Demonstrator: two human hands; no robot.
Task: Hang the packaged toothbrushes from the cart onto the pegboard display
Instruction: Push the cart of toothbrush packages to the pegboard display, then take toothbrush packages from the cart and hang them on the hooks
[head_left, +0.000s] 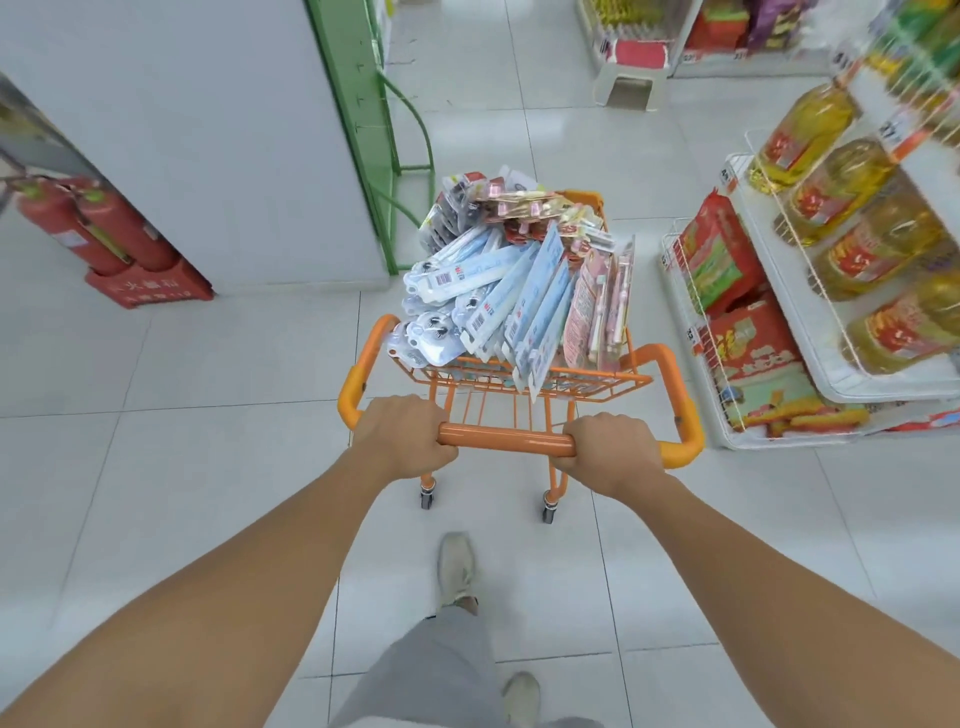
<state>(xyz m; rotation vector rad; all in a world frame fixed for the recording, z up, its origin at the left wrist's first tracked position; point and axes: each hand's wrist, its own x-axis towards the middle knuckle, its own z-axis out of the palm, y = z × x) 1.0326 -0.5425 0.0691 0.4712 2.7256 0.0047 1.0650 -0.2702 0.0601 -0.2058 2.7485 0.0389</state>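
In the head view, a small orange wire cart (519, 374) is seen on a pale tiled floor (208, 467), and everything else is placed here against that cart. Its orange handle bar (506, 440) is clasped at both ends: the left hand (402, 435) is wrapped over the bar's left part, and the right hand (613, 451) is wrapped over its right part, so each grip is closed around the bar. The packaged toothbrushes (498, 291) are heaped in the cart's basket, piled above its rim; pale blue blister cards with barcodes and small red marks lie toward the near side, pink cards stand at the right edge, and darker and pink packs are stacked at the far end. The print on the cards is too small to be read. Left of the cart, two red fire extinguishers (93, 228) are held in a red stand (150, 288) whose white characters cannot be made out, beside a white wall. Just beyond the cart's far left corner, a green shelf frame (363, 130) is seen. Right of the cart, bottles of yellow cooking oil (852, 208) with red labels are lined on a white shelf (810, 322), and red packaged goods (722, 260) are kept in a white wire rack below; the labels and price tags are blurred. Nearer than the cart, a grey trouser leg and pale shoes (456, 566) are visible.
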